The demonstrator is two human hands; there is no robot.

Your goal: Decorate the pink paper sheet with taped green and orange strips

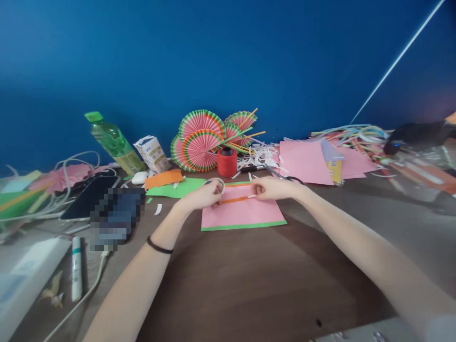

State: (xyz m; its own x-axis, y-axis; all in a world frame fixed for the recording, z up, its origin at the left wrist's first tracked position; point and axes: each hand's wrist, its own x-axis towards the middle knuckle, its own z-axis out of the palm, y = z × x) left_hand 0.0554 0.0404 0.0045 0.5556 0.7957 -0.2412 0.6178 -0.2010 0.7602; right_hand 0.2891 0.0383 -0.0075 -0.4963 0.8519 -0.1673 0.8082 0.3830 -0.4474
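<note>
A pink sheet [244, 213] with green edging and orange strips lies flat on the dark table. My left hand [211, 194] is over its upper left part, fingers closed, with a round whitish roll, perhaps tape, at the fingertips. Over the upper right part of the sheet is my right hand [263, 188], its fingers pinched at a small white piece [251, 196] beside the orange strip [234, 200]. A red spool [227, 162] stands just behind the sheet. Scissors [295, 179] with dark handles lie behind my right hand.
Pleated paper fans [201, 142] lean against the blue wall. Left are a green bottle [116, 145], a small carton [153, 154], green paper [181, 188], orange paper [164, 178], a phone [90, 197], cables and a marker [76, 268]. Pink sheets [304, 161] and paper strips lie right.
</note>
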